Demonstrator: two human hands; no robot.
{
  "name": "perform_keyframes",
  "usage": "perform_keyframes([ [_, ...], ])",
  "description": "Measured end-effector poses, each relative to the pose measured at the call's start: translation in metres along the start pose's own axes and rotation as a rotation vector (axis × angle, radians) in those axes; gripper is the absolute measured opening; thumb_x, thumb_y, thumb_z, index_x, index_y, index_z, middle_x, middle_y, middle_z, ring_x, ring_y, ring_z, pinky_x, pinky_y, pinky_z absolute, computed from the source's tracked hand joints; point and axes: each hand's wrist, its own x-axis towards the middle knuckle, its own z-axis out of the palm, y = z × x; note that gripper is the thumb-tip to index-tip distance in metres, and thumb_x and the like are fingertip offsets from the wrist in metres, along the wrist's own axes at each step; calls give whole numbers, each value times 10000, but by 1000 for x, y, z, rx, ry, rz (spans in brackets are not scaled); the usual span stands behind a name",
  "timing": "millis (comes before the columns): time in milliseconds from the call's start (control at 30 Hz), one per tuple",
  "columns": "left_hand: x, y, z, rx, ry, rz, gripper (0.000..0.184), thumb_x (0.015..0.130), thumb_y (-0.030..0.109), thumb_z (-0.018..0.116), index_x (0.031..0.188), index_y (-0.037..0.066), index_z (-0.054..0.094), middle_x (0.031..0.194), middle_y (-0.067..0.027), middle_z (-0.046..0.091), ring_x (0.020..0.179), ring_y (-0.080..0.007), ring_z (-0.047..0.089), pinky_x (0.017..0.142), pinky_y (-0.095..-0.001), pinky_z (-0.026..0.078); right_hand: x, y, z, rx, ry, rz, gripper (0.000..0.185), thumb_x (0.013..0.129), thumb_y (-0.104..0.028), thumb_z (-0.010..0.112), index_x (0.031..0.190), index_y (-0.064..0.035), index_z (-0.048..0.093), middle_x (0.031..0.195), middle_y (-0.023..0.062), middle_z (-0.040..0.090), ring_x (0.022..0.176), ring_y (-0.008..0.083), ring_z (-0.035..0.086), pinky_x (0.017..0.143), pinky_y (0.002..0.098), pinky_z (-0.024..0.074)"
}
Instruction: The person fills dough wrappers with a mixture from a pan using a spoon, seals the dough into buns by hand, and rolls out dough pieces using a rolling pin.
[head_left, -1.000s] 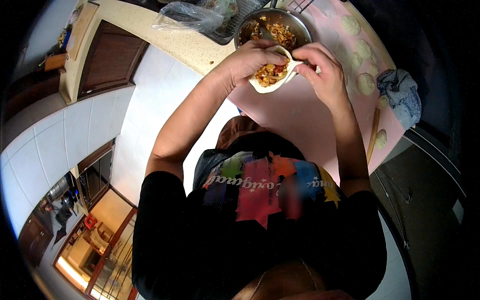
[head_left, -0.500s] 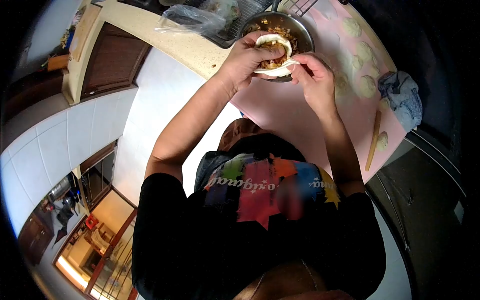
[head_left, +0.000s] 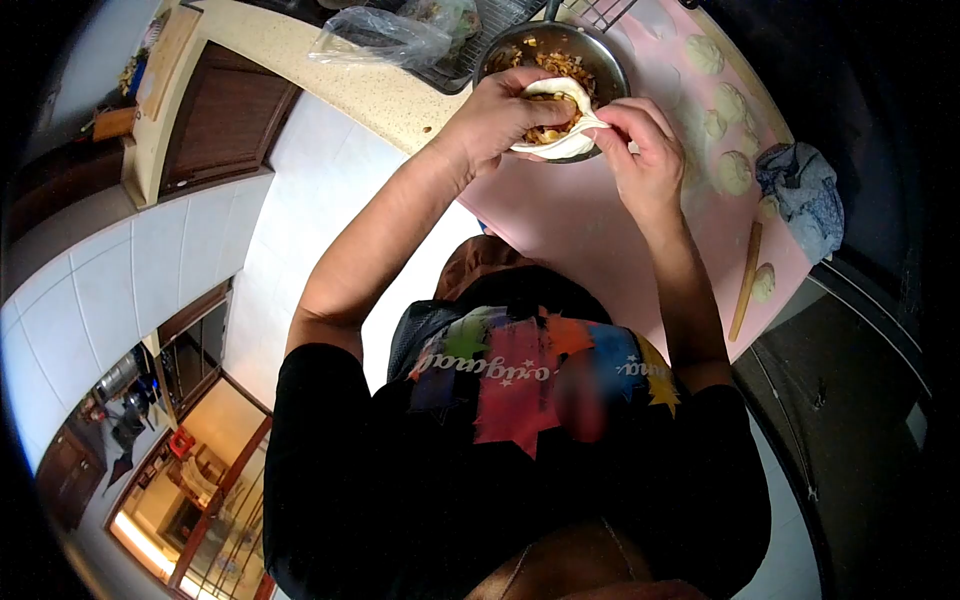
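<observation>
A white dough wrapper (head_left: 562, 150) with chopped brown filling (head_left: 556, 132) inside is held over the near rim of a metal pan (head_left: 612, 70). My left hand (head_left: 493, 118) cups the wrapper from the left, its thumb lying across the filling. On the right, my right hand (head_left: 642, 150) pinches the wrapper's edge between thumb and fingertips, where the dough gathers into folds. More of the chopped filling lies in the pan behind. The underside of the wrapper and my left fingers beneath it are mostly hidden.
Several pale dough pieces (head_left: 733, 172) rest on the pink mat (head_left: 610, 235) at the right. A wooden rolling pin (head_left: 748, 280) lies near its right edge beside a crumpled blue-grey cloth (head_left: 803, 195). Clear plastic bags (head_left: 385, 38) sit at the back left on the counter (head_left: 370, 100).
My right hand has shifted slightly right, still pinching the wrapper's edge. The dough there is drawn into tighter folds, and the opening around the filling looks smaller.
</observation>
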Motion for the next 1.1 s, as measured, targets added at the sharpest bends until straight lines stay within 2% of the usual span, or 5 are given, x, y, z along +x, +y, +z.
perform_keyframes([
  [300, -4, 17, -4, -48, -56, 28, 559, 841, 383, 672, 1264, 54, 511, 1100, -119, 624, 969, -206, 654, 760, -344, 585, -4, 5, 5, 282, 10, 136, 213, 844, -81, 693, 1026, 7, 626, 888, 61, 643, 706, 123, 597, 628, 237, 501],
  [433, -10, 9, 0, -277, -126, 123, 494, 857, 188, 664, 1300, 70, 479, 1176, -117, 584, 1019, -238, 635, 758, -384, 604, -10, -10, 19, 634, 175, 362, 146, 899, -39, 626, 1020, 40, 606, 858, 34, 628, 680, 88, 572, 619, 210, 481],
  [700, -7, 0, 6, -187, -32, 93, 512, 796, -33, 680, 1265, 100, 522, 1135, -97, 619, 1003, -257, 641, 755, -419, 613, -2, -3, 10, -41, 155, -119, 222, 781, -68, 732, 966, -1, 629, 906, 97, 613, 792, 196, 619, 698, 290, 497],
  [767, -7, 1, 6, -158, -95, 108, 520, 789, -45, 680, 1264, 103, 528, 1146, -96, 616, 1013, -254, 638, 772, -408, 607, 0, -5, 10, 44, 182, 113, 233, 773, -83, 745, 964, -7, 635, 930, 103, 618, 806, 201, 617, 720, 291, 495],
  [1100, -4, 8, 8, -160, -39, -1, 380, 857, 161, 678, 1212, 71, 579, 1056, -93, 651, 910, -219, 668, 743, -376, 602, 4, -6, 1, -120, 68, -222, 178, 784, -60, 714, 942, -20, 643, 911, 87, 628, 833, 255, 631, 722, 330, 504],
])
